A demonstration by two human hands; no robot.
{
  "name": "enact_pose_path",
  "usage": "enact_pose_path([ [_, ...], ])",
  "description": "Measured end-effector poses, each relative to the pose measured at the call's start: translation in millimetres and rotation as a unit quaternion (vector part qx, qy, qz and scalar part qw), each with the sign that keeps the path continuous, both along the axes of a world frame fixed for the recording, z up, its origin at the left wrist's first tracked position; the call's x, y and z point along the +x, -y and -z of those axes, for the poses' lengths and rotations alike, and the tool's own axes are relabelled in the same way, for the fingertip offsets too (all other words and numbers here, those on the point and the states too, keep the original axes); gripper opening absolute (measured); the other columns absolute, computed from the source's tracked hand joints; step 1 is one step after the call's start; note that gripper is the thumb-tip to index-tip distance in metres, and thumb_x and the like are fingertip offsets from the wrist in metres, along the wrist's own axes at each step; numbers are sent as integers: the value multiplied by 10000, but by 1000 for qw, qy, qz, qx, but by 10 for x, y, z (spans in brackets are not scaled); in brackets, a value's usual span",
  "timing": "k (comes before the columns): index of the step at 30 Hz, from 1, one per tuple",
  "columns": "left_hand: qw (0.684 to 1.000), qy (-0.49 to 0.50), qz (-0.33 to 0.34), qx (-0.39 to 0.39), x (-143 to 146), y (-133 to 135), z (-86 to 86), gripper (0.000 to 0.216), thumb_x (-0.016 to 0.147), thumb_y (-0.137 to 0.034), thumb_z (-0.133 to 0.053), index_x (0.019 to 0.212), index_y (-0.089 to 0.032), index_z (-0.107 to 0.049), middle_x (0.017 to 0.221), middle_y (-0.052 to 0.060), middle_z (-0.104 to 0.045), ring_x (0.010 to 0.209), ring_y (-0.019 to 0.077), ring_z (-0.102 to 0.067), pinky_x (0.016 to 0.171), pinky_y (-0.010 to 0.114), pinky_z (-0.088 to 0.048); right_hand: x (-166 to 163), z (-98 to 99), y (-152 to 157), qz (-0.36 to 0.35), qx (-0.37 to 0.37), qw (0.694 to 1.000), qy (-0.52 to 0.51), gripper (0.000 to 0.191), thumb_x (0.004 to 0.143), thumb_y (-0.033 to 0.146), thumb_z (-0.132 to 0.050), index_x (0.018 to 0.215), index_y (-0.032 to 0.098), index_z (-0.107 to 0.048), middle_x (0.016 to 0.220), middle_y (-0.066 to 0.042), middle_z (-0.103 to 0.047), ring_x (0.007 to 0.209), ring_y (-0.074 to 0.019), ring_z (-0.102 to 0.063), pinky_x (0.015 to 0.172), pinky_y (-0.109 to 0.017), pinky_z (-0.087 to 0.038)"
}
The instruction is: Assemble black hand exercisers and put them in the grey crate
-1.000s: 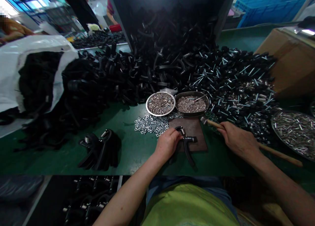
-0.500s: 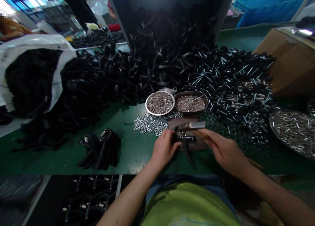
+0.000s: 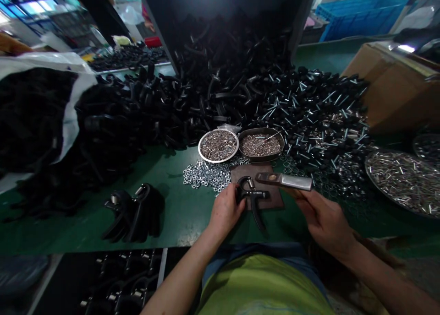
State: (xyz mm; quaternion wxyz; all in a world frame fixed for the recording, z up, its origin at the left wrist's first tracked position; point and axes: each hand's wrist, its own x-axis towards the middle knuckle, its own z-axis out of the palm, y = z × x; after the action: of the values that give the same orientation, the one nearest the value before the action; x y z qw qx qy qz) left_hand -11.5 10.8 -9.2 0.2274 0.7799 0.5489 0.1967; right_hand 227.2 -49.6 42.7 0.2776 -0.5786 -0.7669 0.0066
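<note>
My left hand is closed on the left side of a black hand grip strengthener, which has a coil spring near its top. It rests over a brown square plate on the green table. In my right hand is a hammer, fingers wrapped round its wooden handle. The hammer's metal head hangs just right of and above the grip strengthener, apart from it. Loose nuts lie to the left of the plate.
Behind the plate stand a round bowl and an oval tin of small metal parts. Black handles are heaped at the back. Several assembled grip strengtheners stand left. A large tray of pins and a cardboard box are right.
The hammer has moved right, off the grip strengthener, and its head now shows side-on. My left hand keeps hold of the grip strengthener. The whole view has shifted slightly.
</note>
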Motion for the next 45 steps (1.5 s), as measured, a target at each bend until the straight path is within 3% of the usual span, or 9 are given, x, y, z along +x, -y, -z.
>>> enact_pose_path([
  [6, 1000, 20, 5, 3, -8, 2, 30, 363, 759, -156, -589, 1107, -202, -494, 931, 51, -620, 864, 200, -594, 747, 309, -473, -129, 162, -80, -44, -108, 985, 124, 355, 947, 284, -368, 1269, 230, -506, 885, -25, -688, 707, -149, -650, 581, -253, -466],
  [12, 975, 194, -28, -107, -51, -35, -78, 307, 779, -236, -616, 1085, -223, -639, 931, 43, -666, 800, 176, -609, 745, 295, -472, 382, 421, -17, 88, -4, 977, 195, 350, 916, 330, -458, 1231, 231, -574, 764, -30, -643, 675, -154, -580, 609, -276, -397],
  [18, 753, 499, -162, -397, 217, 154, -146, 455, 714, -341, -715, 1115, -142, -633, 1016, 100, -680, 839, 201, -653, 759, 328, -532, 568, 457, -345, 87, -15, 976, 199, 287, 901, 308, -470, 1063, 183, -671, 931, -94, -646, 904, -230, -527, 738, -330, -384],
  [21, 698, 548, -186, -422, 337, 316, -231, 557, 713, -304, -730, 1232, -179, -574, 1279, 106, -574, 1122, 228, -571, 995, 358, -431, 462, 346, -783, 67, -18, 986, 149, 291, 905, 294, -448, 1012, 167, -687, 970, -97, -648, 940, -228, -502, 785, -337, -380],
  [24, 714, 531, -157, -429, 344, 433, -381, 568, 719, -313, -726, 1251, -198, -565, 1393, 79, -469, 1289, 234, -421, 1099, 356, -305, 334, 199, -1296, 61, -54, 986, 146, 309, 900, 303, -440, 910, 161, -714, 916, -95, -664, 917, -228, -494, 785, -339, -377],
  [28, 785, 460, -105, -402, 230, 414, -546, 544, 724, -304, -716, 1241, -206, -575, 1408, 82, -447, 1314, 245, -387, 1108, 381, -284, 195, 38, -1832, 92, -131, 968, 195, 276, 858, 330, -485, 874, 207, -732, 882, -87, -680, 930, -247, -501, 731, -337, -384],
  [36, 978, 198, -31, -56, 112, -441, -463, 227, 834, -282, -572, 1016, -193, -674, 1067, 76, -647, 1007, 206, -584, 883, 345, -460, 69, 108, -2089, 80, -232, 938, 245, 188, 751, 259, -596, 850, 177, -733, 903, -125, -702, 905, -238, -600, 714, -296, -414],
  [41, 996, -18, 44, 73, 395, -1155, -381, 185, 840, -256, -551, 888, -190, -717, 891, 69, -660, 917, 221, -567, 867, 357, -427, 114, 119, -2055, 87, -224, 942, 235, 221, 787, 285, -544, 856, 180, -726, 893, -127, -701, 853, -228, -626, 680, -292, -412],
  [45, 988, -116, 90, 53, 721, -1558, -333, 170, 789, -273, -604, 858, -177, -727, 907, 101, -654, 968, 263, -544, 867, 366, -417, 115, 85, -2007, 96, -194, 951, 220, 304, 851, 333, -450, 977, 201, -693, 894, -116, -697, 815, -212, -624, 669, -295, -401],
])
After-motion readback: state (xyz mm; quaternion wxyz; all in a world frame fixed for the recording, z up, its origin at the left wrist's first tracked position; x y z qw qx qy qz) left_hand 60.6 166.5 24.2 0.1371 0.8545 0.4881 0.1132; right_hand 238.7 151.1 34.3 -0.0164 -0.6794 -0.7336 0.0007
